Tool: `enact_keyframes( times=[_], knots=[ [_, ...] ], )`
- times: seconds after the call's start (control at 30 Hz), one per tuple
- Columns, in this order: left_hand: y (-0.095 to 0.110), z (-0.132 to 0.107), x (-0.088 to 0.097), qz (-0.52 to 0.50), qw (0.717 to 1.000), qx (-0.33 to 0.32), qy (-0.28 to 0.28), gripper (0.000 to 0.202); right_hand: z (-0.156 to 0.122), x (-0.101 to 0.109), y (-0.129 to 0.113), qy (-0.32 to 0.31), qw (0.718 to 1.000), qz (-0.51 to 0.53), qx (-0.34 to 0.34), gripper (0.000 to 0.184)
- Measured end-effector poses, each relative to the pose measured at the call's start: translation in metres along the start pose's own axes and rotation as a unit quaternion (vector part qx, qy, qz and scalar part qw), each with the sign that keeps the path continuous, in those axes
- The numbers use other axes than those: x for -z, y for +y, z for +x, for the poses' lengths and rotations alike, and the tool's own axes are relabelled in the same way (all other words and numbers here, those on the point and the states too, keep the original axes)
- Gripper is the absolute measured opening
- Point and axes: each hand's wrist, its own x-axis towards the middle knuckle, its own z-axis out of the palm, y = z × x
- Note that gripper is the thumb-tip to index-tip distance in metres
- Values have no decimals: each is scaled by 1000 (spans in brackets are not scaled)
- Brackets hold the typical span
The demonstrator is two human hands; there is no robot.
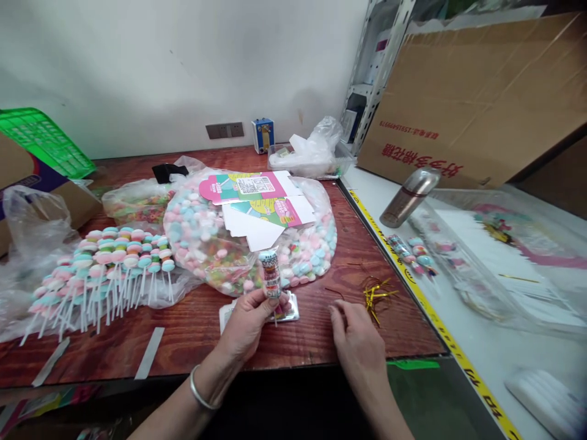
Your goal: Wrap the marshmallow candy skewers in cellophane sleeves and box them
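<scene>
My left hand [247, 321] is closed around the lower end of a wrapped marshmallow skewer [270, 275]. The skewer stands upright in a clear printed wrapper, its white stick poking out below the fingers. Behind that hand, small printed packets or cards [290, 307] lie partly hidden on the table. My right hand [360, 333] rests low over the wood, thumb and forefinger pinched at a thin twist tie [334, 292]. Just beyond it lies a loose bunch of gold twist ties [378, 296].
A big bag of pastel marshmallows [312, 256] carries flattened printed cartons [257, 189]. Unwrapped marshmallow skewers [123, 250] are piled at left. On the white side table are a metal flask [409, 197], finished wrapped skewers [415, 256], a clear tray [486, 305] and a cardboard box [481, 91].
</scene>
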Motion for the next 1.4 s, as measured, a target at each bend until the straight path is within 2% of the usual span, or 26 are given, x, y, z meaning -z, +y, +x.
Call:
enact_keyframes(
  times=[0.07, 0.17, 0.3, 0.43, 0.53, 0.63, 0.7, 0.77, 0.83, 0.93, 1.17, 1.23, 1.3, 1.4],
  knots=[
    [4, 1, 6, 59, 998, -29, -1, 26, 8, -3, 10, 30, 996, -73, -39, 24],
    [10, -1, 12, 192, 977, -92, -5, 27, 18, -11, 13, 47, 985, -161, -41, 19],
    [15, -5, 13, 344, 924, -168, 10, 27, 24, -20, 9, 63, 973, -222, -2, 21],
    [15, -7, 16, 455, 861, -226, 12, 22, 22, -12, 3, 99, 968, -229, 27, 22],
    [11, -8, 21, 554, 794, -248, 16, 24, 20, 3, -13, 201, 953, -218, 68, 17],
    [6, -10, 22, 636, 732, -243, 32, 25, 16, 14, -43, 292, 927, -188, 144, 9],
    [3, -12, 20, 659, 709, -247, 35, 22, 11, 11, -64, 294, 916, -172, 213, 11],
    [2, -14, 17, 663, 702, -256, 43, 17, 4, 2, -81, 265, 913, -152, 270, 20],
    [3, -17, 15, 658, 702, -267, 54, 16, -4, -10, -90, 231, 918, -125, 297, 27],
    [6, -21, 14, 646, 709, -276, 66, 17, -11, -23, -93, 195, 929, -94, 300, 28],
    [7, -23, 20, 607, 740, -283, 67, 23, -14, -24, -96, 159, 938, -38, 306, 25],
    [8, -21, 20, 564, 774, -277, 75, 22, -13, -25, -97, 156, 937, -28, 310, 24],
    [10, -19, 19, 485, 833, -250, 92, 19, -12, -28, -97, 159, 935, -15, 317, 21],
    [12, -14, 15, 315, 928, -160, 121, 12, -11, -34, -96, 167, 934, 22, 316, 16]
  ],
)
